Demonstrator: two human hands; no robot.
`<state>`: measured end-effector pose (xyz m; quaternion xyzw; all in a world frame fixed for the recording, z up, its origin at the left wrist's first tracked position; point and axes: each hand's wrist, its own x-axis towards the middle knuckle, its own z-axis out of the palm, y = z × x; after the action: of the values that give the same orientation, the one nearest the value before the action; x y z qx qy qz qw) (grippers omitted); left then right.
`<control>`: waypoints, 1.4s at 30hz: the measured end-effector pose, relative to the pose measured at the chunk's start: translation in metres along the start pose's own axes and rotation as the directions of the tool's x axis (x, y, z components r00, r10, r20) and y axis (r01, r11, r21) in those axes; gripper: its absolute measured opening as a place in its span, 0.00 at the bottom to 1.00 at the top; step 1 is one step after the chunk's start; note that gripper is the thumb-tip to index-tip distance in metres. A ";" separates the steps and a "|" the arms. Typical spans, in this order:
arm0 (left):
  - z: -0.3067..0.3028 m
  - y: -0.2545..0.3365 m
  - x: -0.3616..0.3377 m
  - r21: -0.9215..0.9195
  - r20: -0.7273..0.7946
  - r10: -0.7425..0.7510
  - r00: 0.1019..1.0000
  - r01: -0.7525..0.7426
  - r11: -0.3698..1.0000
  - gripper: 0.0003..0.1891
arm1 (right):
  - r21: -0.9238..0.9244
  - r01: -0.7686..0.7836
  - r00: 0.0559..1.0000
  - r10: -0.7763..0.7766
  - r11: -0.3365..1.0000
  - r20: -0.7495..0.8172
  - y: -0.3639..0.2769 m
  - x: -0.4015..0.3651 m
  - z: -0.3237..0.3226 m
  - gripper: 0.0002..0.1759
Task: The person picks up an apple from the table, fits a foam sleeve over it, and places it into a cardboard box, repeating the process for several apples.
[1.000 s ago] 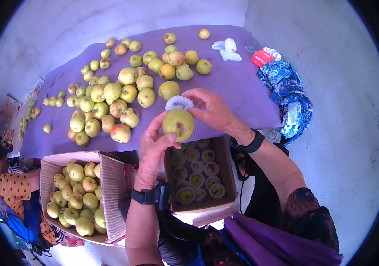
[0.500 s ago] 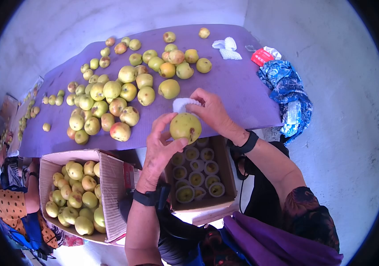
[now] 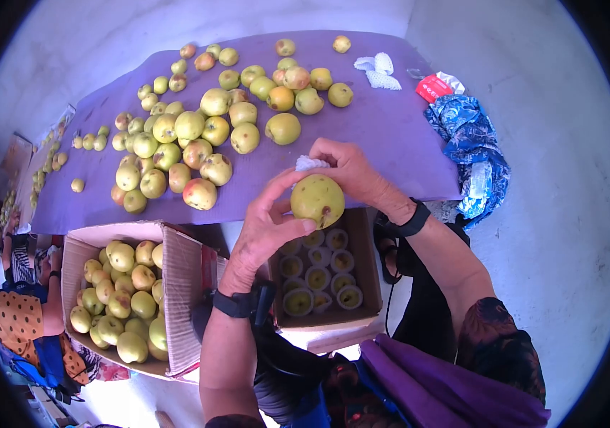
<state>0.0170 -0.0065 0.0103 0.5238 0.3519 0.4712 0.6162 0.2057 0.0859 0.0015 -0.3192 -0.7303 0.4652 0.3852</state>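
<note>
Pale walls are enclosing a table (image 3: 419, 150) that is wearing a purple cover, and a loose crowd of yellow-green apples (image 3: 189, 125) is spreading over its middle and left, some of them showing reddish or brown patches. Near the far right corner, white foam nets (image 3: 377, 70) are lying in a small bunch, while a red packet (image 3: 435, 87) is sitting near the edge and a blue patterned cloth (image 3: 458, 128) is draping down the side.

Just off the near edge of the table, the left hand (image 3: 265, 225) is gripping a single green apple (image 3: 318, 201) between thumb and fingers, with a dark blemished spot facing the camera. Directly behind that fruit, the right hand (image 3: 358, 175) is pinching a white foam sleeve (image 3: 310, 163); whether its fingers are also touching the apple is hard to tell.

Below the hands, an open carton (image 3: 366, 267) is holding apples in white sleeves, standing in rows. To its left, a taller cardboard box (image 3: 185, 292) is brimming with bare apples. Farther left, a person in a dotted orange top (image 3: 16, 314) is bending toward other fruit, partly cut off by the lens edge.
</note>
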 end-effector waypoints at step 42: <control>-0.017 -0.016 0.005 0.028 -0.315 0.079 0.946 -0.074 0.997 0.19 | 0.451 -0.250 0.963 0.173 0.857 0.205 0.008 -0.018 0.016 0.39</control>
<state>0.0063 0.0039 -0.0087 0.4599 0.4292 0.5696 0.5290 0.2017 0.0668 -0.0152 -0.2563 -0.5831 0.6925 0.3388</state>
